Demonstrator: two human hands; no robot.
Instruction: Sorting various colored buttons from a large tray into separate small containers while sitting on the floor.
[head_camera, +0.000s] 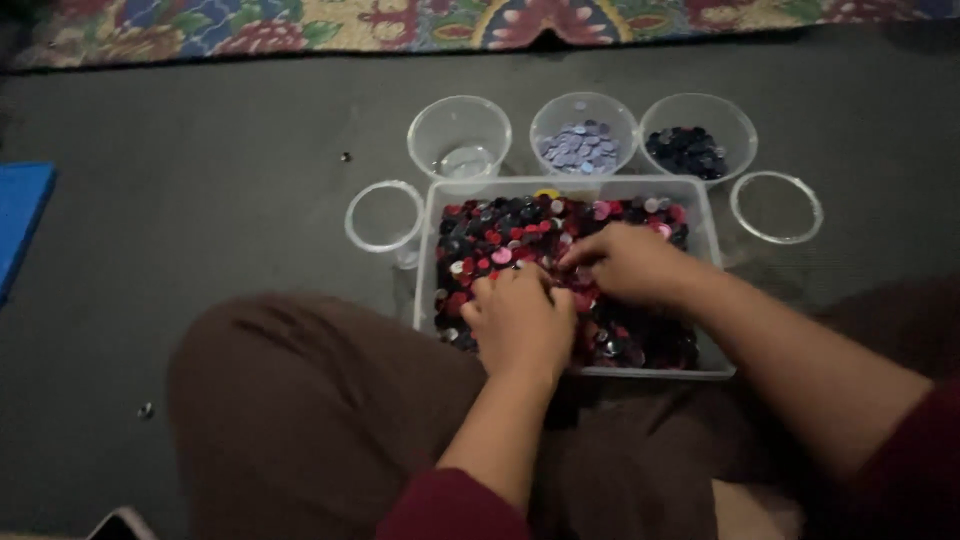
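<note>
A: Fig. legend, head view. Clear plastic bin (712, 235) sits on the dark floor mat (200, 200), just in front of the seated person's knees, filled w/ mixed buttons (500, 235), mostly red, dark and pink.

B: Hands?

A: Both inside the bin, resting on the button heap. Left hand (520, 320) is at centre-front, knuckles up, fingers curled down into the pile. Right hand (630, 262) lies just beside it, slightly farther back, fingertips pointing left and touching the buttons. The two hands nearly meet.

B: State of each grip?

A: Cannot tell for either; fingertips are buried or turned away, and whether any button is pinched is hidden. Frame is dim and soft.

B: Surroundings?

A: Three clear cups stand in a row behind the bin: left cup (459, 135) looks nearly bare, middle cup (584, 135) holds pale lilac buttons, right cup (697, 135) holds dark navy ones. A smaller clear cup (384, 218) is at the bin's left side, and another clear cup (776, 207) at its right. A patterned rug (400, 25) runs along the far edge; a blue pad (20, 215) lies at far left. One stray button (346, 157) sits on the mat, well apart from the bin.
</note>
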